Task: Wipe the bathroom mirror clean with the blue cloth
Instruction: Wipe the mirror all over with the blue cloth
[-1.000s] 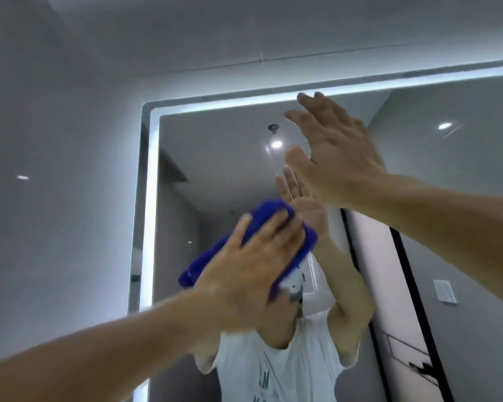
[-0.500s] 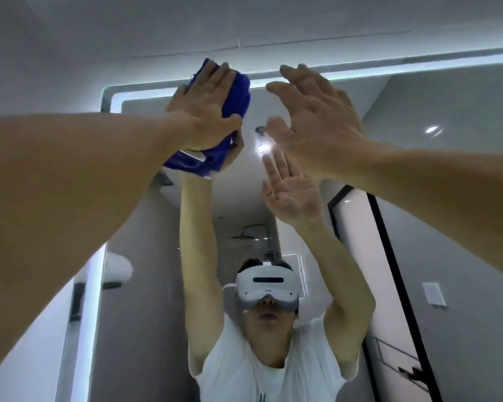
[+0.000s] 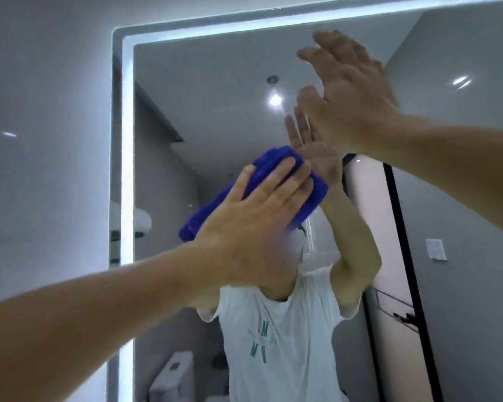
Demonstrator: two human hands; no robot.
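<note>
One fluffy folded blue cloth (image 3: 285,181), flattened by the left hand (image 3: 253,227) against the glossy rectangular mirror (image 3: 215,111); right hand (image 3: 349,94) above it, released, fingers straight.

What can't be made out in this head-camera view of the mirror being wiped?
Head view:
Blue cloth: its middle is hidden under the left hand pressing it.
Right hand: motion-blurred; whether it touches the mirror cannot be told.
Mirror: right and bottom edges cut off by the frame.
Smears on the glass: too faint to judge.
Reflected shirt lettering: too blurred to read.
</note>
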